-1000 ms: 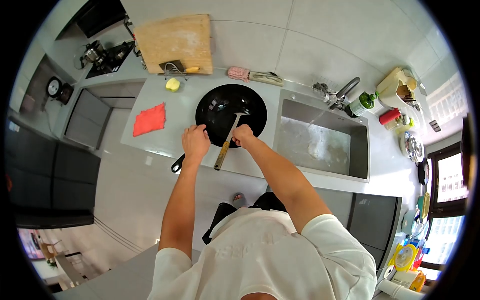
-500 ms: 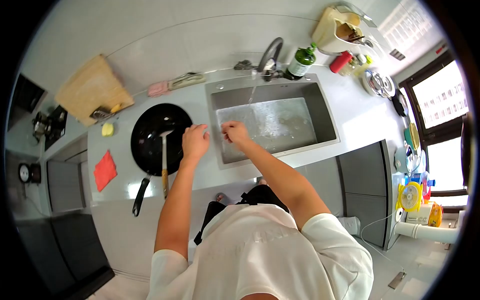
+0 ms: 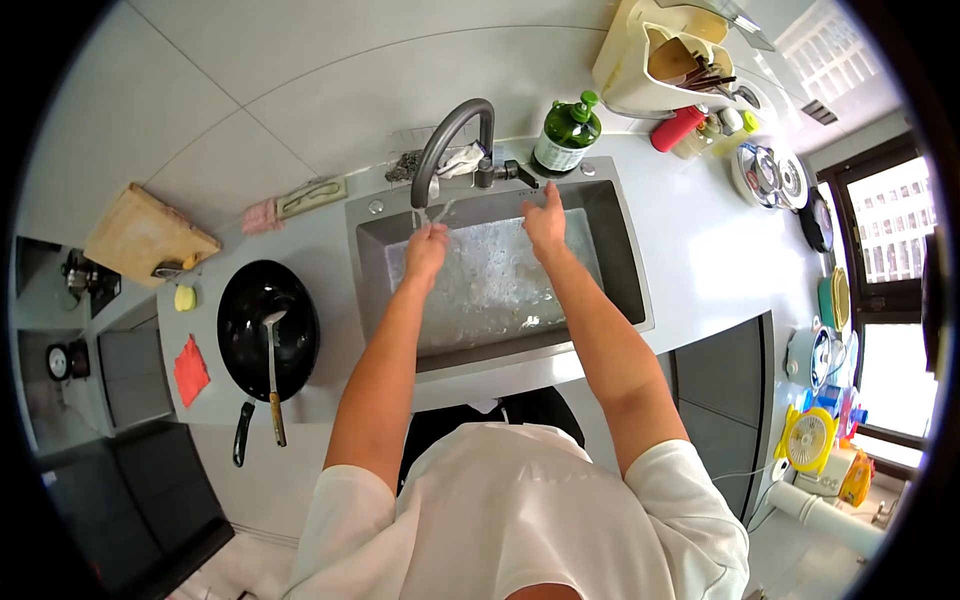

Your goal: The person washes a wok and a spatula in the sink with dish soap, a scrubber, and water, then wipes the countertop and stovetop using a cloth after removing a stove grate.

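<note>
My left hand [image 3: 426, 250] is under the spout of the dark curved faucet [image 3: 452, 135], where water runs onto it. Its fingers are bunched together, and whether they hold anything is too small to tell. My right hand [image 3: 545, 220] is over the right part of the sink [image 3: 627, 240], near the faucet lever, with its fingers apart and nothing in them. Sudsy water [image 3: 490, 290] fills the basin below both hands. On the counter to the left sits a black wok [image 3: 245, 325] with a wooden-handled spatula [image 3: 272, 360] lying in it.
Behind the sink stands a green bottle [image 3: 566, 138]. A red cloth [image 3: 190, 372], a yellow-green piece [image 3: 185, 298] and a cutting board [image 3: 145, 235] are at the left. To the right are a utensil holder [image 3: 620, 70], a red bottle [image 3: 678, 128] and stacked bowls [image 3: 765, 175].
My hands left the wok and spatula and moved right, over the sink. The view has shifted right too. My left hand is now in the running water, and my right hand has opened.
</note>
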`<state>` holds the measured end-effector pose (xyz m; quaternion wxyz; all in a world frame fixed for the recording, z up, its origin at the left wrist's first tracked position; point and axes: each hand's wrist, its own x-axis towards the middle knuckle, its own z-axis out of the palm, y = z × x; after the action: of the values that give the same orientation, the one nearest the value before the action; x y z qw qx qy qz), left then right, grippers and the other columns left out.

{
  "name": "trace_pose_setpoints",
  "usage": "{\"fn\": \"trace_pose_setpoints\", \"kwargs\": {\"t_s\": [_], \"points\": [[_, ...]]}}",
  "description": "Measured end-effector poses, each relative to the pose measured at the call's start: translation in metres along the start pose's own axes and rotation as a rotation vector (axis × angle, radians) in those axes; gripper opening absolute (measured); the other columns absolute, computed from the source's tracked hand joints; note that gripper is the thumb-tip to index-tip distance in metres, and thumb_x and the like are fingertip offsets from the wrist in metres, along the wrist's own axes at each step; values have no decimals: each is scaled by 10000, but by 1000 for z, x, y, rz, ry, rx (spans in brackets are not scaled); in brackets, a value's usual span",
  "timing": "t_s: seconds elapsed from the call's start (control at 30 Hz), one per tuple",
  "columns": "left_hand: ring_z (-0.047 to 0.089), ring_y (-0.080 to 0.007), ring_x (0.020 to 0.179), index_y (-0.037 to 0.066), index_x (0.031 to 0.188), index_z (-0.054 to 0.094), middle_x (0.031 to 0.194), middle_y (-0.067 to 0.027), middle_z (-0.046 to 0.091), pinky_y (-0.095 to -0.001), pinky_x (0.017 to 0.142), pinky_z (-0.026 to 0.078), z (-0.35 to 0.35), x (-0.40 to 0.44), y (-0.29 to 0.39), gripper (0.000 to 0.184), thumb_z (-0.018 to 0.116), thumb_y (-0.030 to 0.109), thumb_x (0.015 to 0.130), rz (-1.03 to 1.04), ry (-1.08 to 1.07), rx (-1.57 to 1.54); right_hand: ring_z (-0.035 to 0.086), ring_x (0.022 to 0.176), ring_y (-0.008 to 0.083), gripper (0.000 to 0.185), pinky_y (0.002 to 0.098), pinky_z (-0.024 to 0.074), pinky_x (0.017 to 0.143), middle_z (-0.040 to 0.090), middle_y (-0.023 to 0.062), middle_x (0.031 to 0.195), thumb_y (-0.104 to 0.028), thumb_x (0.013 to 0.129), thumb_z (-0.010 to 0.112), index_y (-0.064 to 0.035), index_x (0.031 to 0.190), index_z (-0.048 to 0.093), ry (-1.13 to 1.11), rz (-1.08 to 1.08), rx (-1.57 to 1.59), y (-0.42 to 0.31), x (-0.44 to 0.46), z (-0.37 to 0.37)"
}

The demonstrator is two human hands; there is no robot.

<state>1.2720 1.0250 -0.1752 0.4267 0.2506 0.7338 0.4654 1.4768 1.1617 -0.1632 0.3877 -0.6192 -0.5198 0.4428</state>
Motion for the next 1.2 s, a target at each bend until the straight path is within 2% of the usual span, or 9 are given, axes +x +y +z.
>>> {"fn": "trace_pose_setpoints", "kwargs": {"t_s": [0.07,0.13,0.27,0.47,0.6,0.7,1.0,1.03,1.2], "points": [[670,-166,898,18,1124,727,1010,-62,726,-332,826,546,2,11,-19,334,539,294,1116,6,47,-16,562,1399,405,679,429,438,1161,573,254,1525,-128,887,694,7,1527,513,-103,-1,-5,-8,6,-2],[734,-315,918,23,1132,723,984,-151,767,-448,802,547,-2,21,-37,312,587,294,1057,146,147,341,595,1366,401,680,427,454,1143,560,236,1550,-126,883,679,-10,1534,516,-179,-5,-96,-34,-3,-11],[737,-375,1004,34,1162,724,1042,-192,770,-463,860,556,-20,-25,-5,334,602,324,1049,91,183,457,672,1258,368,692,421,492,1082,561,202,1568,-115,872,671,-43,1543,519,-216,27,-76,-21,-13,-7],[741,-335,1036,55,1191,731,1099,-174,773,-425,904,563,-85,-74,-13,314,632,310,1038,92,299,270,678,1045,312,604,408,523,967,650,180,1395,-55,869,656,-40,1467,569,-50,-135,-33,1,-77,40],[733,-321,1057,59,1203,733,1123,-153,773,-420,926,559,-145,-141,6,310,643,302,1033,89,360,228,648,964,268,541,391,522,916,655,157,1331,-30,865,647,-30,1404,604,-163,-310,-47,5,-151,85],[729,-309,1065,59,1210,732,1130,-151,772,-417,932,557,-199,-180,-9,310,648,297,1030,105,422,223,645,956,173,532,332,520,853,624,140,1387,22,872,626,-32,1401,605,-440,-169,22,-24,-222,108],[670,-150,926,36,1259,714,1026,-58,739,-315,873,546,-404,-343,-60,278,663,213,1051,222,566,18,667,856,140,498,297,508,724,631,120,1394,69,899,606,-41,1385,607,-733,-213,139,-118,-465,200],[658,-139,918,43,1260,715,1007,-44,723,-309,855,539,-430,-360,-70,271,666,204,1049,219,569,-55,670,849,142,476,310,548,819,670,122,1347,19,908,631,-45,1379,619,-771,-258,163,-125,-493,213],[649,-140,884,68,1263,721,1041,-33,696,-311,805,521,-541,-456,-112,262,672,202,1045,122,711,-225,673,835,133,381,280,545,782,704,88,1243,45,922,631,-55,1286,682,-948,-270,237,-148,-619,281]]}}
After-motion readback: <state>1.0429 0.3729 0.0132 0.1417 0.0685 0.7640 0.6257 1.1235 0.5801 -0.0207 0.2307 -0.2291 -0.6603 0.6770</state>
